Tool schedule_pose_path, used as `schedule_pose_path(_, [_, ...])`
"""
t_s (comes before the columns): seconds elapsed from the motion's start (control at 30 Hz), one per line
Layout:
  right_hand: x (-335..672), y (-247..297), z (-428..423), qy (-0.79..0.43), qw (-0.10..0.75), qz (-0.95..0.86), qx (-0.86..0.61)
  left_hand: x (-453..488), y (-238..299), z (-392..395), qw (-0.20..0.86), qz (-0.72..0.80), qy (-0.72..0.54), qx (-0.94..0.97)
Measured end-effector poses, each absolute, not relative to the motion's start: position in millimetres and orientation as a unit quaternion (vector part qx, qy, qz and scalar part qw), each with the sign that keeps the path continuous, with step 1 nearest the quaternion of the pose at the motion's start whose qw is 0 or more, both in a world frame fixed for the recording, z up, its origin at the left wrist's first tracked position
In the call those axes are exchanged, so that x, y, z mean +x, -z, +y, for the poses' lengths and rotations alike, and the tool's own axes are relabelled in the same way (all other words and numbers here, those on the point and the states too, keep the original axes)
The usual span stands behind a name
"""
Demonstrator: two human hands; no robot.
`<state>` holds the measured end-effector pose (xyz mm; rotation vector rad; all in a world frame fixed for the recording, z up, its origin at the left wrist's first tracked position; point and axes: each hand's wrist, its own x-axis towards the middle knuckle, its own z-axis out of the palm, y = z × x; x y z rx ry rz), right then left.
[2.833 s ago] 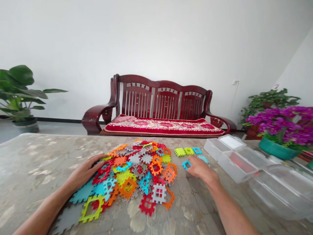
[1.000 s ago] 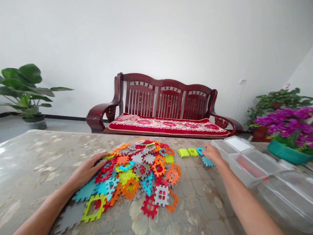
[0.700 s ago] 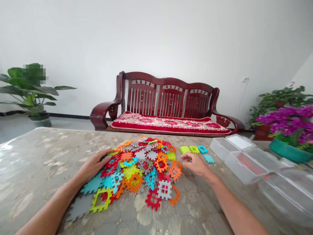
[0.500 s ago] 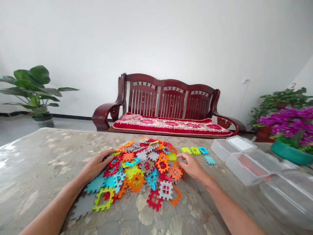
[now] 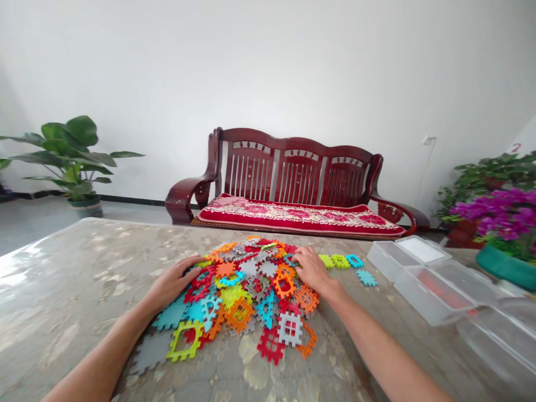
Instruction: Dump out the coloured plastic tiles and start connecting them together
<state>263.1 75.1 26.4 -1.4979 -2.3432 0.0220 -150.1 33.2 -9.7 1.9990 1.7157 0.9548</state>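
Toothed plastic pieces [image 5: 240, 314], assorted colours

Heaped on patterned table [image 5: 62, 290]. Left hand [image 5: 175, 282]: fingers loosely spread, heap's left edge. Right hand [image 5: 312, 269]: curled, right edge; grip cannot be told. Clear box [image 5: 427, 307]: something red inside. Teal planter [image 5: 505, 268]: purple flowers [image 5: 500, 212].

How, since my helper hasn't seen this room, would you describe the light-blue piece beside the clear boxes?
On the table, find the clear boxes at right. Left of them runs a row: two lime pieces, then a blue frame. The light-blue piece lies just nearer the viewer than that row; unlike the blue frame, it has no opening.
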Motion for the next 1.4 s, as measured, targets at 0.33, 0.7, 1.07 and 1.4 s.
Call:
schedule_pose_path(0.33, [304,-30,55,-0.332,0.427,-0.599,-0.591,-150,11,34,0.172,0.600,-0.329,0.708])
schedule_pose_path(0.7, [344,-16,24,-0.055,0.233,-0.694,-0.679,-153,13,36,0.156,0.603,-0.331,0.709])
schedule_pose_path(1.07, [330,-15,18,-0.010,0.188,-0.728,-0.659,-152,11,36,0.159,0.608,-0.324,0.707])
schedule_pose_path(1.4, [330,-19,13,-0.004,0.174,-0.727,-0.664,-156,15,39,0.158,0.603,-0.321,0.713])
